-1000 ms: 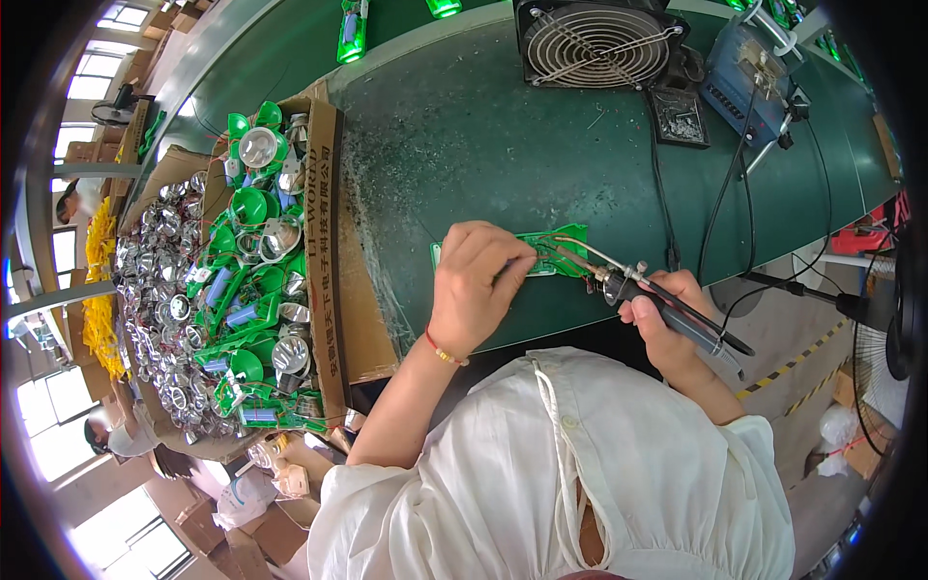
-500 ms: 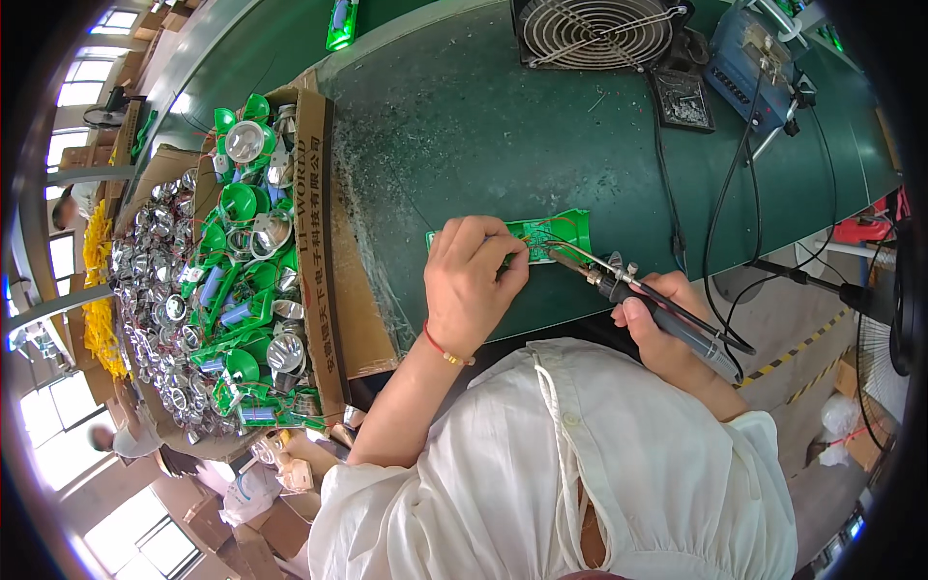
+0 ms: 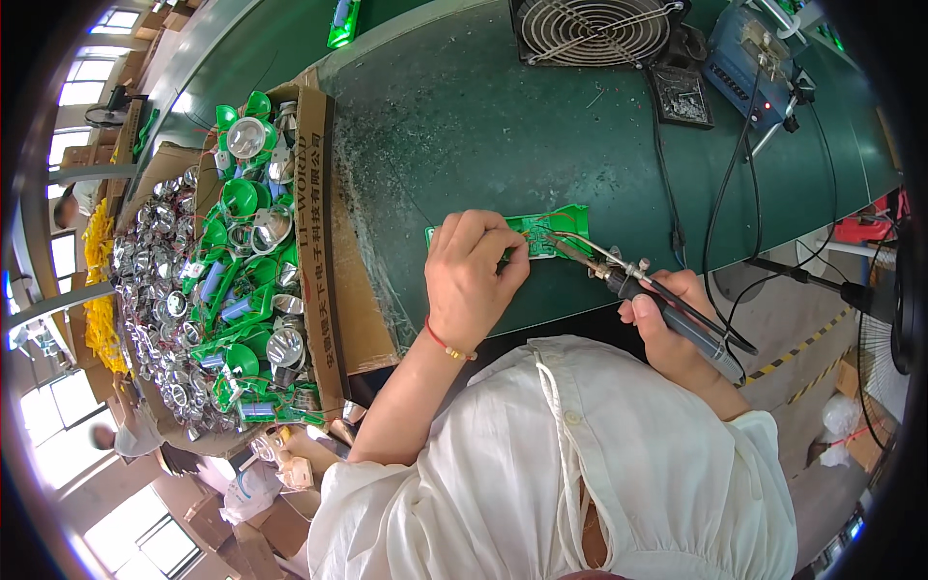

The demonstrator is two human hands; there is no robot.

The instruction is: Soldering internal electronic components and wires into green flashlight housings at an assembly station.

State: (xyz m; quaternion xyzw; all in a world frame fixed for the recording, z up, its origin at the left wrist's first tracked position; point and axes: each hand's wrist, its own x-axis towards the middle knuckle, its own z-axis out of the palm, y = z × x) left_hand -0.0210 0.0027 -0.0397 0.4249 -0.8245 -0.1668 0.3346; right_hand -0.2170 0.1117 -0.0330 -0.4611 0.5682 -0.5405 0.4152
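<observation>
A green circuit board (image 3: 553, 230) lies flat on the dark green workbench (image 3: 464, 126). My left hand (image 3: 474, 275) presses on the board's left half, its fingers curled over it. A soldering iron (image 3: 657, 304) with a black handle is gripped in my right hand (image 3: 677, 333). Its metal tip (image 3: 556, 242) touches the board near the middle. A cable runs from the iron's handle down to the right.
A cardboard box (image 3: 319, 242) at left holds several green parts, round reflectors and blue cells. A table fan (image 3: 590, 29), a black tip holder (image 3: 681, 97) and a blue soldering station (image 3: 754, 72) stand at the back. Cables (image 3: 720, 203) cross the bench at right.
The view has shifted slightly. The board, my left hand and the iron stay together, with the tip still on the board.
</observation>
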